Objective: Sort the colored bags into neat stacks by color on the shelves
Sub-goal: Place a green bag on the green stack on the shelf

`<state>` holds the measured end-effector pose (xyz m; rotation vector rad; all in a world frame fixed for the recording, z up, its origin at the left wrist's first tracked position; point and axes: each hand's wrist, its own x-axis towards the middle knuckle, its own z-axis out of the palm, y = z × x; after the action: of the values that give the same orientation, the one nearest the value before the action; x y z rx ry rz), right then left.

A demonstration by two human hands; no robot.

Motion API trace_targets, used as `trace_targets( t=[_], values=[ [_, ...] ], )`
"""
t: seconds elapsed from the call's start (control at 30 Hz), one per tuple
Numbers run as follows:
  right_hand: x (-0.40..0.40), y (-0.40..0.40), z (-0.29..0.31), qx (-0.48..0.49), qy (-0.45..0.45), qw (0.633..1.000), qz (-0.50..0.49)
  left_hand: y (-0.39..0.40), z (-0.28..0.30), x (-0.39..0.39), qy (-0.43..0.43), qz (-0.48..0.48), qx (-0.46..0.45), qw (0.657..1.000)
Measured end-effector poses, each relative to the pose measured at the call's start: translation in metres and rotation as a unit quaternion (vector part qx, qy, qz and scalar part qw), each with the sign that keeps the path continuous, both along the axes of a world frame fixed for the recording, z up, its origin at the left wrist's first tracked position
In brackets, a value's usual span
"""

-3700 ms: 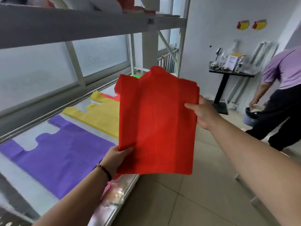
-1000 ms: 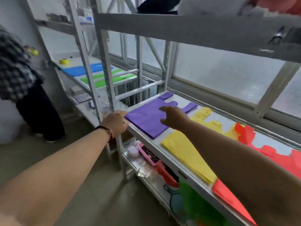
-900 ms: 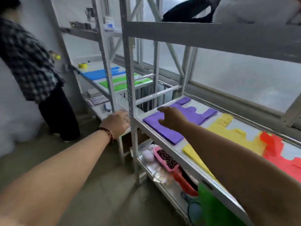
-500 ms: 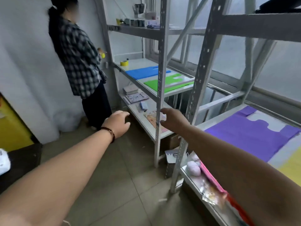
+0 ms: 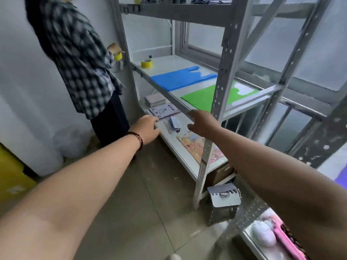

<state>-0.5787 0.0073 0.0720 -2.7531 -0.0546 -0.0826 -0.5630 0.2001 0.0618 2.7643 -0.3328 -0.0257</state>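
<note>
A blue bag (image 5: pixel 180 79) and a green bag (image 5: pixel 204 97) lie flat side by side on the middle shelf (image 5: pixel 159 65) of a grey metal rack. My left hand (image 5: pixel 147 128), with a bead bracelet at the wrist, reaches forward empty, fingers relaxed, in front of the lower shelf. My right hand (image 5: pixel 201 122) is stretched out empty with loose fingers just below the green bag's front edge. A sliver of a purple bag (image 5: pixel 342 180) shows at the right edge.
A person in a plaid shirt (image 5: pixel 75 53) stands left of the rack, holding yellow tape. Another tape roll (image 5: pixel 146 63) sits on the middle shelf. Papers and booklets (image 5: pixel 163 110) lie on the lower shelf. A grey upright post (image 5: pixel 219 91) stands beside my right hand.
The red bag I held earlier is gone from my hands. My view swung left from the purple, yellow and red bags to the rack with blue and green bags; both empty hands moved closer to it.
</note>
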Motion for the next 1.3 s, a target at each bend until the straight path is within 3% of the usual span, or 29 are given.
trace_targets(
  t=[0.3, 0.5, 0.73, 0.9, 1.07, 1.2, 1.3],
  values=[
    [0.169, -0.014, -0.008, 0.023, 0.031, 0.995, -0.089, -0.037, -0.010, 0.199, 0.035, -0.079, -0.006, 0.996],
    [0.268, -0.046, -0.041, 0.029, 0.043, 0.971, -0.231, -0.083, -0.039, 0.330, 0.088, -0.149, -0.019, 0.985],
    [0.331, -0.108, -0.067, 0.059, 0.070, 0.880, -0.466, -0.161, -0.066, 0.461, 0.179, -0.187, -0.047, 0.965],
    [0.330, -0.140, -0.089, 0.117, 0.140, 0.778, -0.602, -0.201, -0.098, 0.491, 0.285, -0.085, -0.161, 0.941],
    [0.326, -0.158, -0.105, 0.139, 0.135, 0.732, -0.653, -0.237, -0.094, 0.501, 0.449, -0.044, -0.230, 0.862],
    [0.331, -0.163, -0.106, 0.198, 0.095, 0.710, -0.669, -0.251, -0.091, 0.512, 0.555, -0.093, -0.112, 0.819],
    [0.336, -0.168, -0.108, 0.233, 0.097, 0.692, -0.677, -0.252, -0.105, 0.517, 0.557, -0.138, -0.045, 0.818]
  ],
)
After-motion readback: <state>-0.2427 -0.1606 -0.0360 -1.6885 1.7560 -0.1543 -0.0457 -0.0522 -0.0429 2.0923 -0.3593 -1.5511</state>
